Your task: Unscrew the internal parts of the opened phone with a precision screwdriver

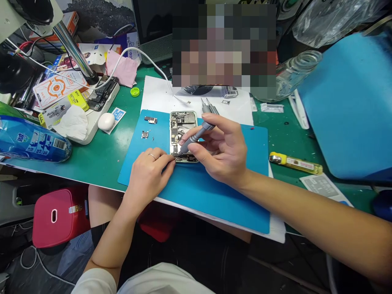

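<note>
An opened smartphone (191,119) lies on a blue mat (232,200), its inner boards and metal parts exposed. My right hand (228,153) is closed round a grey screwdriver (194,141), which slants down to the phone's lower left corner. More grey tool shafts (211,108) stick out beyond my fingers; whether this hand holds them too, I cannot tell. At that same corner, my left hand (150,171) has its thumb and forefinger pinched together, touching the phone's edge; anything between them is hidden. Small loose phone parts (150,120) lie left of the phone.
White paper (156,94) lies behind the mat. A yellow-handled tool (295,163) and a glass jar (294,73) are on the right. On the left are a blue pouch (33,139), a white box (105,104) and a lamp pole (73,51). A blurred-out patch covers the back.
</note>
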Available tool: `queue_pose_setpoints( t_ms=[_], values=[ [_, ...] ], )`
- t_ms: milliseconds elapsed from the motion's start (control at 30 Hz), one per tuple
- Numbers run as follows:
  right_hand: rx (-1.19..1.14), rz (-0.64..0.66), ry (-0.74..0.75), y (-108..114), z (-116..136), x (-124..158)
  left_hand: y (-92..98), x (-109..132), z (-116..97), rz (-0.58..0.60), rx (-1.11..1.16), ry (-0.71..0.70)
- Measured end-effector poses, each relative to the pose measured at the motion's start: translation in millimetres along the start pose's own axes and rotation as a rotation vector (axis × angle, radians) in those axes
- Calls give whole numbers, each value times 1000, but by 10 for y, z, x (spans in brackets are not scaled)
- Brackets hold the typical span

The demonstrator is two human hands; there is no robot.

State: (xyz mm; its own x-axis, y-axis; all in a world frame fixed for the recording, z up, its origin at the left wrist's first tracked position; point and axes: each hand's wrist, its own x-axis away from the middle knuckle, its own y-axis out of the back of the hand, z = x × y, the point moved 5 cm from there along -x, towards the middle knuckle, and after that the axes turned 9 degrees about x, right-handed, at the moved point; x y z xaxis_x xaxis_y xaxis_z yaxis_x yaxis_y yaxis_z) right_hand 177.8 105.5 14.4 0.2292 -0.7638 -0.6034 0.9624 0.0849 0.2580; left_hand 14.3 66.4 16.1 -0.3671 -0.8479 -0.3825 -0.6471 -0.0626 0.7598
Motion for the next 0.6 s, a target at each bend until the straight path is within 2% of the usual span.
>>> queue_pose_setpoints(
  t_ms=[600],
  values=[
    [-48,23,23,-33,8,-41,30,-7,4,-13,13,-7]
  ],
)
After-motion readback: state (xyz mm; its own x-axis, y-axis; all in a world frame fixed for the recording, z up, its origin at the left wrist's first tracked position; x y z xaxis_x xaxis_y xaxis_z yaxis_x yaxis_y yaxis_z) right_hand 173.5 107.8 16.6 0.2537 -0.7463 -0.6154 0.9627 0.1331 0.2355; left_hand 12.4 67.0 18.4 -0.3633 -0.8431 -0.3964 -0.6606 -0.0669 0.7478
